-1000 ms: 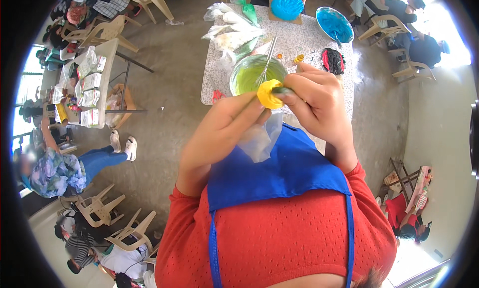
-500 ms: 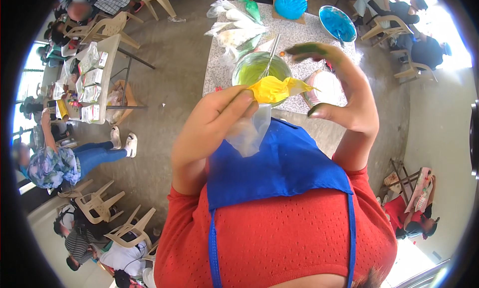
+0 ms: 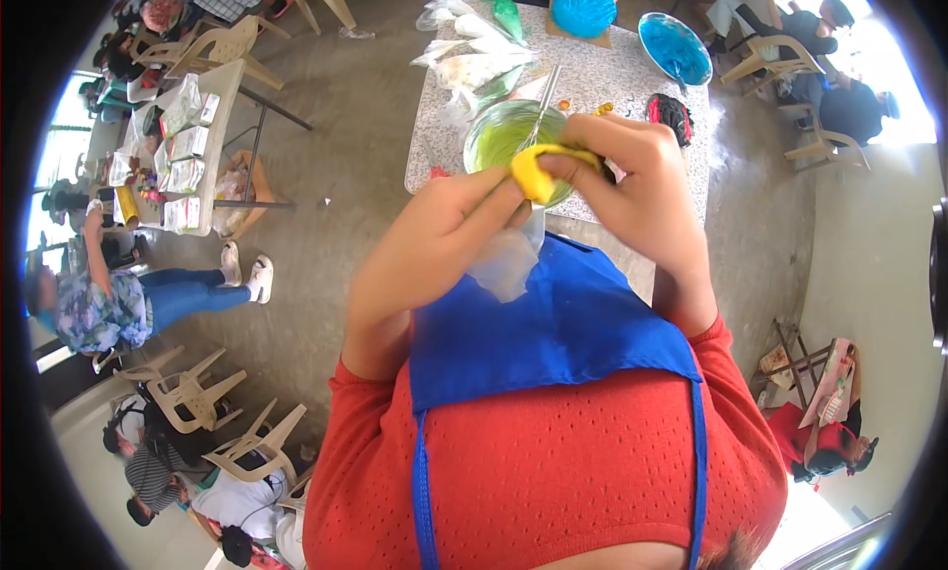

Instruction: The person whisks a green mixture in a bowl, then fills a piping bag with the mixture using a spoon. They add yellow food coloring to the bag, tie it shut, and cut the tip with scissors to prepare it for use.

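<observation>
In front of my blue apron point(image 3: 553, 323), my left hand point(image 3: 439, 219) is closed on a plastic piping bag point(image 3: 533, 175). Its upper part is yellow and bunched; a clear, limp part point(image 3: 509, 266) hangs below my fingers. My right hand point(image 3: 637, 180) pinches the other end of the yellow part, fingers bent inward. Just beyond my hands, a bowl point(image 3: 472, 140) of light green icing point(image 3: 502, 137) stands on the speckled table point(image 3: 430, 116). A metal utensil point(image 3: 545, 104) leans in it, its lower end partly hidden.
White-filled piping bags point(image 3: 469, 61) and a green one point(image 3: 507, 19) lie at the table's far left. A blue cake point(image 3: 583, 9) and a bowl of blue icing point(image 3: 676, 48) stand farther back. A black-and-red item point(image 3: 671, 118) lies right. Chairs point(image 3: 229, 51) and people surround the table.
My right hand, spread wide and apart from the bag before, has come in leftward and closed on its yellow end. The yellow part is now folded between both hands.
</observation>
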A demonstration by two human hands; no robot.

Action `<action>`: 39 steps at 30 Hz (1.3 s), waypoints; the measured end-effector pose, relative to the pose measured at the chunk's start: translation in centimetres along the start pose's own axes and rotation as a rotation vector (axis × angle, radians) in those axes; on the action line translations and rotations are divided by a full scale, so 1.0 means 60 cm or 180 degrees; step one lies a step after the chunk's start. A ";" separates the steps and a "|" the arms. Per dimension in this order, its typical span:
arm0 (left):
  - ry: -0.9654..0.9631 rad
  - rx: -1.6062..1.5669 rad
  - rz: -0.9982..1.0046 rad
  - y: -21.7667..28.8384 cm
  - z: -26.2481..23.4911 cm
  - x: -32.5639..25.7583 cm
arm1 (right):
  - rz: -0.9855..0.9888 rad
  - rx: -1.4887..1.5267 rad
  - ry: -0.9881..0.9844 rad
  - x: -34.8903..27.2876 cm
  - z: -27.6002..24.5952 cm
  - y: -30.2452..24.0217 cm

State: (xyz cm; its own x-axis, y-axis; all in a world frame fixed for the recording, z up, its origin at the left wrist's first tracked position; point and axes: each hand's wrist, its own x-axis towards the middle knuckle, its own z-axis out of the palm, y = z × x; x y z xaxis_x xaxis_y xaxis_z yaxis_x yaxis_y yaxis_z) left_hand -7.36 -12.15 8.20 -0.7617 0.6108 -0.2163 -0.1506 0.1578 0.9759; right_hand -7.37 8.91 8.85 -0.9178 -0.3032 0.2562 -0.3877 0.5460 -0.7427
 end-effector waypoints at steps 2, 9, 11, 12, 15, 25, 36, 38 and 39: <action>0.0204 -0.0096 0.0176 -0.011 0.007 -0.002 | 0.0125 0.0314 -0.0153 0.002 -0.010 0.013; 0.0199 -0.0120 -0.0062 0.004 -0.011 -0.004 | 0.0167 0.1570 -0.0019 0.002 -0.041 0.033; 0.0089 -0.0036 -0.0074 0.005 -0.013 -0.001 | 0.0032 0.1119 -0.0115 0.007 -0.032 0.038; 0.0047 -0.0086 -0.0082 0.004 -0.013 0.000 | -0.0039 0.0890 -0.0168 0.009 -0.027 0.038; 0.0027 -0.0048 0.0006 -0.005 -0.007 0.005 | -0.0079 0.0900 -0.0352 0.006 -0.017 0.026; 0.0039 0.0274 0.0194 0.000 -0.003 0.010 | 0.0011 0.0727 -0.0587 0.003 0.002 0.014; 0.0301 0.0406 0.0259 0.001 0.000 0.023 | 0.0531 0.1787 -0.0664 -0.010 -0.001 0.005; 0.0229 0.0602 0.0428 0.001 0.006 0.023 | 0.0603 0.1530 -0.0279 -0.009 0.003 0.000; 0.0103 0.0642 0.0388 0.006 0.007 0.021 | 0.0595 0.1272 0.0014 -0.003 0.009 0.004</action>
State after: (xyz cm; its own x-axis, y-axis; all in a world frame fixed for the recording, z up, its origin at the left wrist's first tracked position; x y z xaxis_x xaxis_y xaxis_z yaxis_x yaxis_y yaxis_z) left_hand -8.12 -10.96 8.29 -0.7869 0.6101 -0.0930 0.0702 0.2382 0.9687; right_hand -7.23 8.68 8.29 -0.9698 -0.2240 0.0966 -0.1522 0.2459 -0.9573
